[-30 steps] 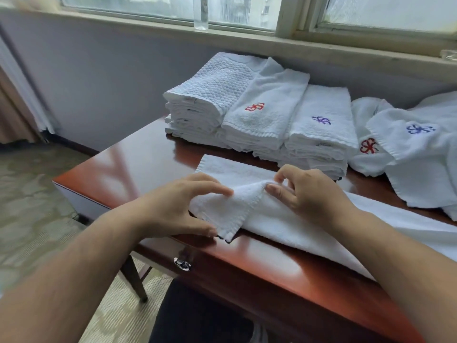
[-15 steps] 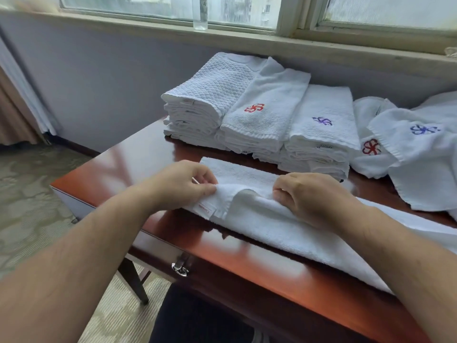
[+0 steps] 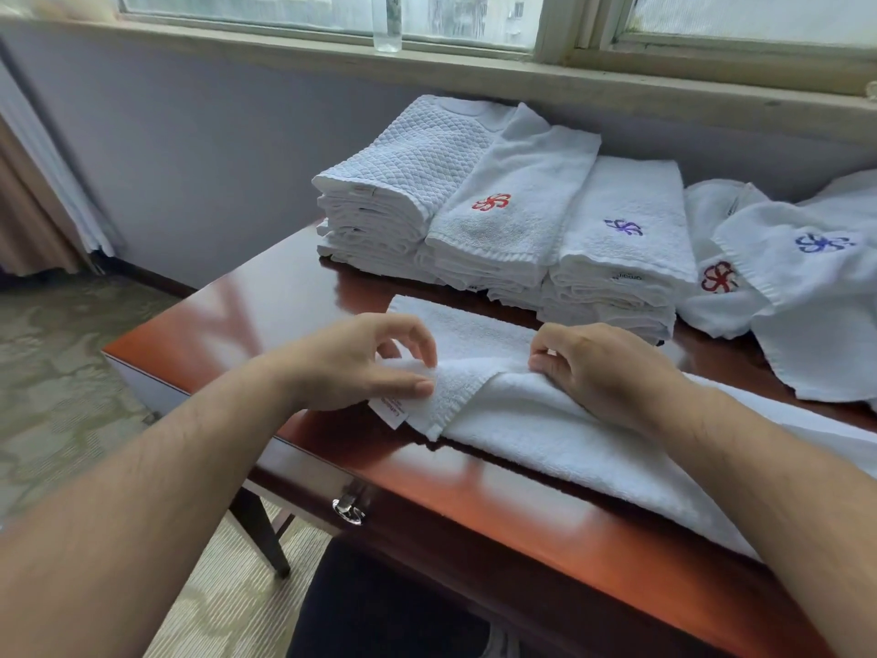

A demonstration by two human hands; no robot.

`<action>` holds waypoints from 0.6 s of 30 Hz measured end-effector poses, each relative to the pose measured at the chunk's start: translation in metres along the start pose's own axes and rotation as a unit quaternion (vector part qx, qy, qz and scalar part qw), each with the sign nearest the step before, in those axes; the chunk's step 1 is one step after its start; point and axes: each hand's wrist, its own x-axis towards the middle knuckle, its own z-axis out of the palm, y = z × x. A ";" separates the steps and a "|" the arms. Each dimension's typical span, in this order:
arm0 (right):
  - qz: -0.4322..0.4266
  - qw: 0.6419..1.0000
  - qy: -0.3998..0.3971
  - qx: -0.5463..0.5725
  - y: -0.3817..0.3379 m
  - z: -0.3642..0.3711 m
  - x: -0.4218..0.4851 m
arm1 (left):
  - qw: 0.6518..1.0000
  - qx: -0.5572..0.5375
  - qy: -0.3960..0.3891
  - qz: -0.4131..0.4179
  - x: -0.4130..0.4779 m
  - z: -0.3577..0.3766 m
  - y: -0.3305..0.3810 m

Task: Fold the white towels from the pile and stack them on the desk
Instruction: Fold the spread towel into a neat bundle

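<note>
Left hand (image 3: 360, 368) pinches the towel (image 3: 545, 420) corner at frame centre to square the fold; right hand (image 3: 602, 368) pinches the crease, anchoring it on the tabletop (image 3: 265, 315).

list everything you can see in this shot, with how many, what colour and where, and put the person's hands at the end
towel being folded: one, white, along the desk's near edge, its left corner turned over, a label showing there
folded towel stacks: three side by side, white, at the back of the desk; tops are waffle-textured, red-logo, purple-logo
unfolded towel pile: several, white with red and blue logos, back right of the desk
desk: one, glossy reddish-brown, under the window
drawer pull: one, silver, on the desk's front
clear bottle: one, on the windowsill
curtain: beige and white, far left
left hand: pinches the turned corner
right hand: grips the towel's fold
</note>
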 end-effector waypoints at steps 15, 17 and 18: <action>0.021 1.000 -0.009 0.000 -0.006 -0.003 -0.005 | 0.995 0.102 0.003 0.020 0.005 0.001 -0.003; 0.023 1.000 -0.012 0.011 -0.004 -0.005 -0.005 | 0.995 0.085 0.052 -0.006 0.012 0.000 -0.005; 0.019 1.000 -0.011 0.018 -0.005 -0.006 -0.005 | 0.994 0.070 0.082 -0.022 0.016 -0.001 -0.006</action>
